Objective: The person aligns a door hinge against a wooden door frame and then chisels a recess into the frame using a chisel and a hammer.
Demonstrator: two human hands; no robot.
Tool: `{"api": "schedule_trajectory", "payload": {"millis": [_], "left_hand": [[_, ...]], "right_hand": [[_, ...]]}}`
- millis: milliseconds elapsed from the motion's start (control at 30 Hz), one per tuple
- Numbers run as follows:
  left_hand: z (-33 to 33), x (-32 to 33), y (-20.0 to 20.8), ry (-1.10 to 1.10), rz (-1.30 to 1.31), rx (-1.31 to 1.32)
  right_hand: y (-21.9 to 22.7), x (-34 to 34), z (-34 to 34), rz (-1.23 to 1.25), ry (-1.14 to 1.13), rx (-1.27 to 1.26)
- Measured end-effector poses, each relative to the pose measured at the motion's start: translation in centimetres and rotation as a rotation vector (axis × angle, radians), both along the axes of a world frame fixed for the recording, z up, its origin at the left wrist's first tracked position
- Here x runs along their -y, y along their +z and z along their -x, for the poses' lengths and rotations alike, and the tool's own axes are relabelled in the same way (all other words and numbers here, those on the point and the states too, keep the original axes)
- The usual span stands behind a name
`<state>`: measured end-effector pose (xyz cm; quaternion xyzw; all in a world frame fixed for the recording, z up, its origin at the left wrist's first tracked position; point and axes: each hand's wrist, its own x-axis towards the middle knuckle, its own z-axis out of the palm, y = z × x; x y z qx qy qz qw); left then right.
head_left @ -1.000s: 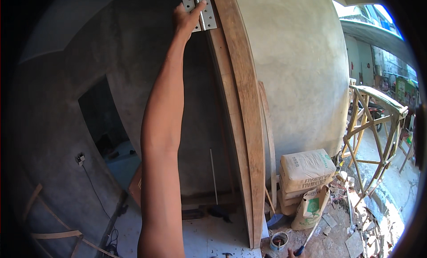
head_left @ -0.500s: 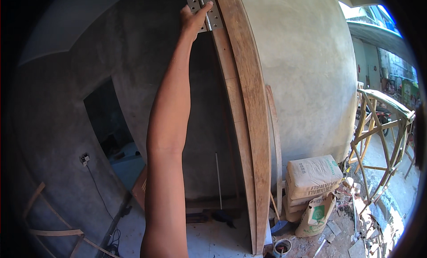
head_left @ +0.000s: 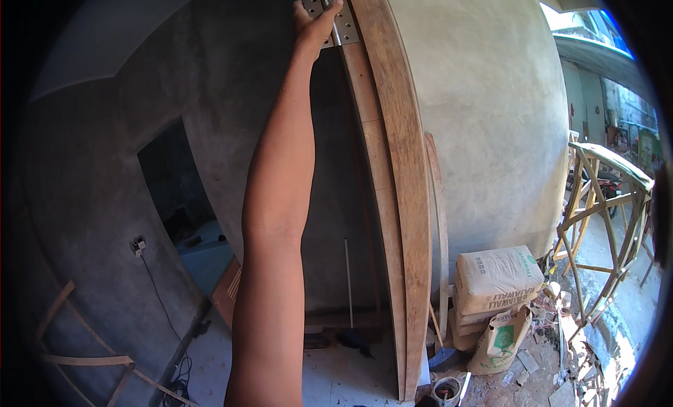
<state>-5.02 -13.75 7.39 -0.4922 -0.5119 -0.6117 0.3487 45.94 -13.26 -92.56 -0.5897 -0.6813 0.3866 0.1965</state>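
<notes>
Hinge (head_left: 342, 30) lying against wooden post (head_left: 405, 175), upper centre of frame; left hand (head_left: 315, 30) pinching it. Seemingly positioned but unfastened, no screws showing. Right hand lying out of view; state untellable.

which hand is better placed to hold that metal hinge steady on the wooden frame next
Probably the left: the left hand grips the metal hinge at the wooden frame, its thumb across the hinge's front. The right hand is out of view, so its position can't be judged.

Left fingers (head_left: 300, 11) hold a hinge (head_left: 348, 27) against wooden frame (head_left: 401, 119).
</notes>
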Motion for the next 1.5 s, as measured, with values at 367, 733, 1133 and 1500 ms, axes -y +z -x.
{"api": "schedule_trajectory", "payload": {"millis": [367,733,1133,1500], "left_hand": [[1.5,-1.3,0.4,-0.034,-0.135,-0.38],[2.6,-1.3,1.0,0.103,-0.194,-0.548],[3.1,0.4,0.8,0.261,-0.1,-0.551],[1.4,-0.3,0.3,0.635,-0.174,-0.764]], "right_hand": [[-5.7,1.2,-0.2,-0.079,0.108,0.124],[-6.4,1.5,-0.6,-0.159,0.029,0.182],[-15.3,2.8,-0.7,-0.472,0.069,0.391],[-5.3,2.6,0.1,-0.11,0.218,-0.037]]}}
